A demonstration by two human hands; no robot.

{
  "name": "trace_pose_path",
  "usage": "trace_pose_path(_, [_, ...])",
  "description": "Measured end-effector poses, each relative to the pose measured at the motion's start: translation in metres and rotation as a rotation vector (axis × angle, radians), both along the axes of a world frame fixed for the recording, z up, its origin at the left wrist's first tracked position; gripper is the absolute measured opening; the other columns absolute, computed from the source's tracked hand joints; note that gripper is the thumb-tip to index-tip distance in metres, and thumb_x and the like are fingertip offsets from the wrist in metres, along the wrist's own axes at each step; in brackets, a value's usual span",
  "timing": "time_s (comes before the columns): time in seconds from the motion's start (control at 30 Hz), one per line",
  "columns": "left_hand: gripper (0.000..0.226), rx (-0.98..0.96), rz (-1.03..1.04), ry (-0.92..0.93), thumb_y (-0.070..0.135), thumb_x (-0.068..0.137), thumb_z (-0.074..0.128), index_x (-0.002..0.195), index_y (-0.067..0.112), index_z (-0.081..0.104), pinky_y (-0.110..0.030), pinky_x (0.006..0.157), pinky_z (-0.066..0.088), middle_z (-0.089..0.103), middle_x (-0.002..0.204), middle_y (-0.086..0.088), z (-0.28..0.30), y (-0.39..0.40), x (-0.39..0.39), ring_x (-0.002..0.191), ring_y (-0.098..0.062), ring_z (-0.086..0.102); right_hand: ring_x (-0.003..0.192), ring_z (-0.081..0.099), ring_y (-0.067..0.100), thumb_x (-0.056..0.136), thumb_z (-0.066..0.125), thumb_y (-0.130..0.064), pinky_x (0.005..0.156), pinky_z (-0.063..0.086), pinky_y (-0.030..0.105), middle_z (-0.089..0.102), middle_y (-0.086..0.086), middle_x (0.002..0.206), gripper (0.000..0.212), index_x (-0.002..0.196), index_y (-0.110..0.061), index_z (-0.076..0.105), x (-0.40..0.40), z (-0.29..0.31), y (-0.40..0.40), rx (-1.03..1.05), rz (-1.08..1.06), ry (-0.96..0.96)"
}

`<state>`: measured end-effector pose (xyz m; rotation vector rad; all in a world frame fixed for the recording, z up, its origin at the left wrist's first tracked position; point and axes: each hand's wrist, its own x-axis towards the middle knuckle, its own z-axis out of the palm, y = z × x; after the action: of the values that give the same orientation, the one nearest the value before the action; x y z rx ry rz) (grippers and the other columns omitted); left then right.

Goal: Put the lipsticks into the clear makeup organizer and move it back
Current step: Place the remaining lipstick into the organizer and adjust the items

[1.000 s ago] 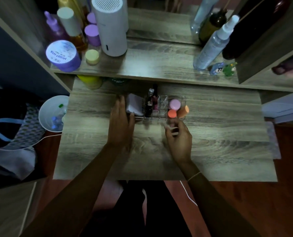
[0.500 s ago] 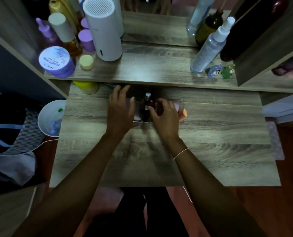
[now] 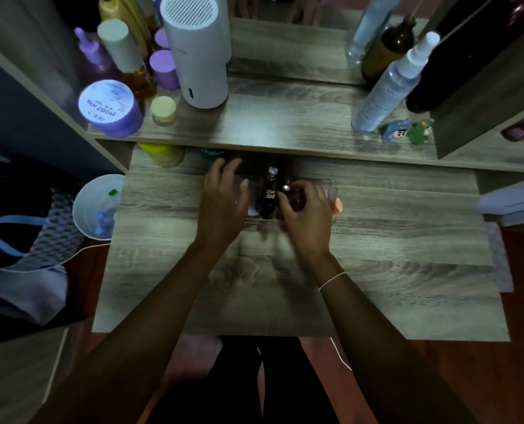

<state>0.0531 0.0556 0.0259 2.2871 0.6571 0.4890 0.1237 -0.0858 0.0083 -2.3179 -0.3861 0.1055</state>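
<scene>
While both hands crowd in at the back of the grey wood-grain desk [image 3: 392, 270], the clear plastic makeup organizer [image 3: 331, 186] sits just in front of the raised shelf [image 3: 285, 123], most of it hidden behind fingers. The left hand [image 3: 220, 203] lies against the organizer's left end, fingers loosely spread and reaching towards the shelf edge, thumb along the near side; that reads as a bracing hold, there to steady or push the box, though whether it truly grips the wall cannot be told. The right hand [image 3: 308, 209] curls over the middle compartments with fingers bent inward, and whether they pinch a lipstick or simply press on the box is lost in blur and dim light. Between the two hands a cluster of dark upright lipstick tubes [image 3: 269, 194] stands in the organizer's central slots, one with a pale tip poking highest. At the right end an orange rounded sponge [image 3: 337, 206] peeks past the knuckles, touching the organizer. No loose lipstick shows on the bare desk, so loading looks finished or nearly so, and this seems to be the return of the box towards the shelf. With a hand at each end it should slide level, which keeps those tall tubes from tipping.
</scene>
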Motion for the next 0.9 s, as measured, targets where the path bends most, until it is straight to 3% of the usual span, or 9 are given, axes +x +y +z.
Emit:
trace_pose_path(0.13, [0.041, -0.008, 0.001, 0.017, 0.019, 0.095, 0.051, 0.134, 0.008, 0.046, -0.041, 0.099, 0.043, 0.043, 0.139, -0.023, -0.003, 0.002, -0.002, 0.126, -0.034, 0.044, 0.097, 0.061, 0.014, 0.087, 0.068, -0.032, 0.077, 0.047, 0.023, 0.063, 0.003, 0.109, 0.026, 0.108, -0.019, 0.062, -0.005, 0.0, -0.002, 0.025, 0.007, 0.017])
trace_pose_path(0.3, [0.041, -0.009, -0.001, 0.025, 0.019, 0.094, 0.052, 0.133, 0.007, 0.047, -0.04, 0.098, 0.042, 0.044, 0.138, -0.024, -0.004, 0.003, -0.003, 0.125, -0.035, 0.045, 0.098, 0.062, 0.014, 0.086, 0.07, -0.031, 0.079, 0.051, 0.025, 0.063, 0.003, 0.111, 0.03, 0.111, -0.017, 0.063, -0.007, 0.001, -0.002, 0.051, 0.0, 0.01])
trace_pose_path(0.53, [0.043, -0.017, -0.008, 0.042, 0.018, 0.094, 0.052, 0.135, 0.007, 0.045, -0.044, 0.099, 0.043, 0.043, 0.14, -0.025, -0.004, 0.001, -0.001, 0.126, -0.036, 0.045, 0.099, 0.059, 0.011, 0.091, 0.058, -0.046, 0.082, 0.046, 0.024, 0.064, 0.001, 0.11, 0.036, 0.114, -0.018, 0.06, -0.007, 0.012, -0.006, 0.086, -0.039, 0.037])
trace_pose_path(0.63, [0.043, -0.03, -0.015, 0.039, 0.02, 0.094, 0.053, 0.135, 0.009, 0.045, -0.036, 0.098, 0.039, 0.042, 0.141, -0.023, -0.003, -0.001, 0.0, 0.127, -0.035, 0.043, 0.097, 0.06, 0.016, 0.096, 0.051, -0.033, 0.085, 0.048, 0.03, 0.065, 0.005, 0.108, 0.026, 0.111, -0.015, 0.063, 0.002, 0.025, -0.005, 0.176, -0.09, -0.019])
trace_pose_path(0.73, [0.044, -0.031, -0.031, 0.032, 0.02, 0.094, 0.054, 0.135, 0.01, 0.046, -0.03, 0.096, 0.034, 0.046, 0.138, -0.021, -0.001, -0.002, 0.004, 0.127, -0.032, 0.044, 0.096, 0.064, 0.023, 0.094, 0.053, -0.018, 0.088, 0.053, 0.043, 0.07, 0.008, 0.104, 0.02, 0.107, -0.011, 0.067, 0.029, 0.036, 0.003, 0.209, -0.085, 0.126])
trace_pose_path(0.9, [0.042, 0.0, -0.079, 0.006, 0.021, 0.091, 0.059, 0.131, 0.009, 0.051, -0.029, 0.091, 0.038, 0.052, 0.128, -0.02, 0.004, -0.006, 0.013, 0.118, -0.032, 0.049, 0.085, 0.065, 0.027, 0.084, 0.053, 0.004, 0.077, 0.051, 0.034, 0.072, 0.013, 0.091, 0.023, 0.094, -0.007, 0.071, 0.06, 0.038, 0.018, 0.154, 0.044, 0.442])
